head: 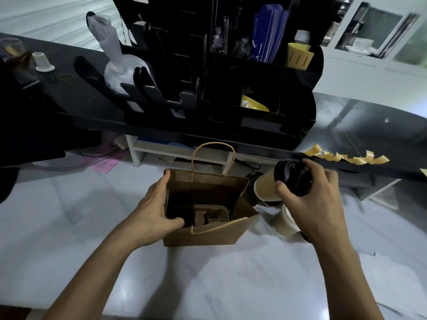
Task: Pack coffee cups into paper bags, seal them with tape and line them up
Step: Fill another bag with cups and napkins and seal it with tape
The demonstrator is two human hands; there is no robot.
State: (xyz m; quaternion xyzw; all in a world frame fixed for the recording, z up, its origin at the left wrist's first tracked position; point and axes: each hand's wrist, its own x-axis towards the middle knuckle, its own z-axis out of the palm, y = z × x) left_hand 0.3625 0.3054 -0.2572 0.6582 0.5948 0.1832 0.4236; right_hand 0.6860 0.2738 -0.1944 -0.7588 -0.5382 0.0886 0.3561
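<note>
An open brown paper bag (203, 234) with twine handles stands on the white counter (92, 227); a cardboard cup carrier (208, 214) lies in its bottom. My left hand (154, 206) grips the bag's left rim, thumb inside the opening. My right hand (312, 199) grips a tan coffee cup (265, 188) by its black lid, tilted on its side in the air just right of the bag. Below it another tan cup (283, 224) lies near my right wrist. A black-lidded cup (253, 179) stands behind the bag.
A black organizer (231, 100) with sleeves, bags and straws stands on the dark raised shelf behind. Several cut strips of yellowish tape (346, 157) hang from that shelf's edge at right. A low white shelf (175, 153) sits beneath it.
</note>
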